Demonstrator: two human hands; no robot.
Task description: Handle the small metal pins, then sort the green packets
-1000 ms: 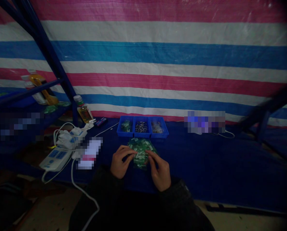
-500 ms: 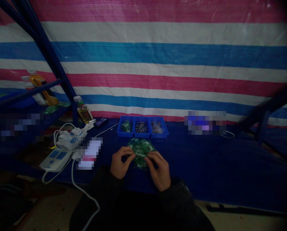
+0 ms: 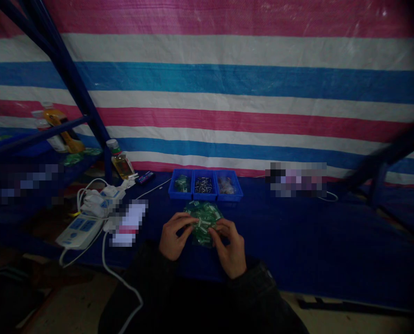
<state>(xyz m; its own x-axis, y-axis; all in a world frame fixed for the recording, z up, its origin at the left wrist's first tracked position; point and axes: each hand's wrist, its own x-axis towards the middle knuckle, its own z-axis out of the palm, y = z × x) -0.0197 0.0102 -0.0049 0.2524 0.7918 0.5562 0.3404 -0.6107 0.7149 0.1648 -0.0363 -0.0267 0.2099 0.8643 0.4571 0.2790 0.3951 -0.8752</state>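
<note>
In front of me on the table lies a loose heap of crinkly green plastic packets [image 3: 204, 222] with white markings. My left hand [image 3: 175, 235] is at the heap's left side, thumb and forefinger drawn together on the green plastic. From the right, my right hand [image 3: 230, 246] pinches the same heap with curled fingers. Whatever small piece may be between the fingertips is too small to make out. Just beyond the heap stand three joined blue trays: the left tray [image 3: 173, 195] has green bits, the middle tray [image 3: 204, 196] dark metal pins, the right tray [image 3: 239, 195] clear small parts.
On the left are a white power strip [image 3: 78, 234] with plugs and cables, a blurred-out phone [image 3: 129, 223], a bottle [image 3: 121, 160] and a small dark box [image 3: 145, 178]. Blue frame posts [image 3: 67, 79] rise at the side. A striped sheet [image 3: 227, 83] hangs behind the table [image 3: 314, 246].
The left forefinger has stretched a little further over the green heap, and the fingertips have shifted slightly. The packets between the hands look more spread out. Trays and table items stay put.
</note>
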